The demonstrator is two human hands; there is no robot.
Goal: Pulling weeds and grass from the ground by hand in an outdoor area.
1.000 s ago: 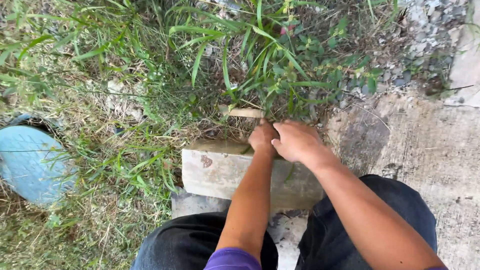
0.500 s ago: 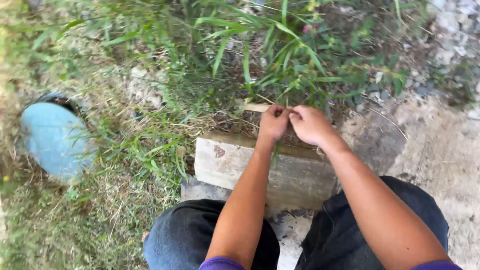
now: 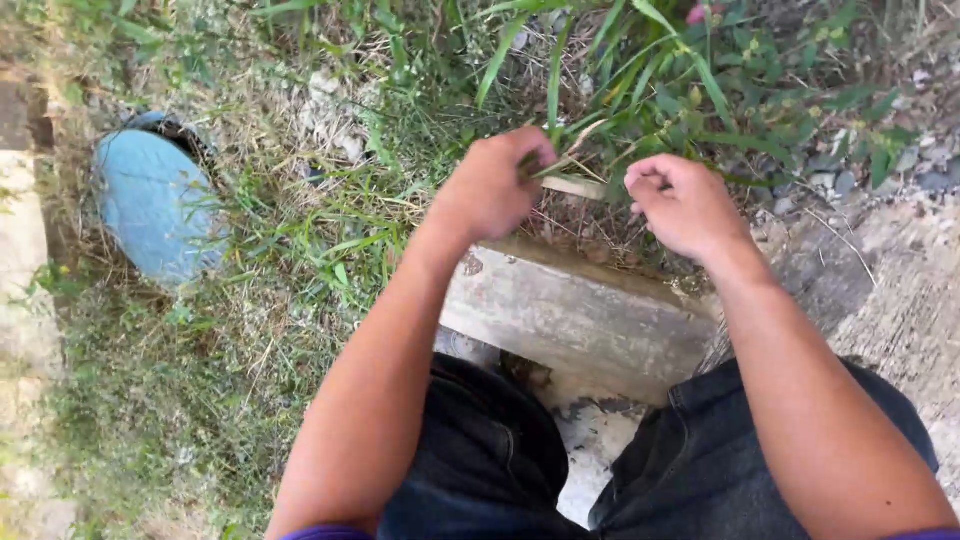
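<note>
My left hand [image 3: 492,185] is closed around a pale blade of grass [image 3: 565,160] that rises from the green clump [image 3: 640,90] in front of me. My right hand [image 3: 685,205] is a closed fist a short way to the right, just above the far edge of a grey concrete block [image 3: 580,315]; whether it grips any grass I cannot tell. A flat wooden stick [image 3: 575,187] lies between the two hands among dry stalks. Both forearms reach forward over my knees in dark trousers [image 3: 490,460].
A blue rounded object [image 3: 155,205] lies in the grass at the left. Pale concrete [image 3: 20,260] borders the left edge, and a concrete slab [image 3: 900,300] with gravel [image 3: 930,170] lies to the right. Weeds and dry grass cover the ground ahead.
My hands have separated: the left has moved up and left with the grass blade, the right has stayed to the right. The view has shifted, so the blue object sits further right and higher.
</note>
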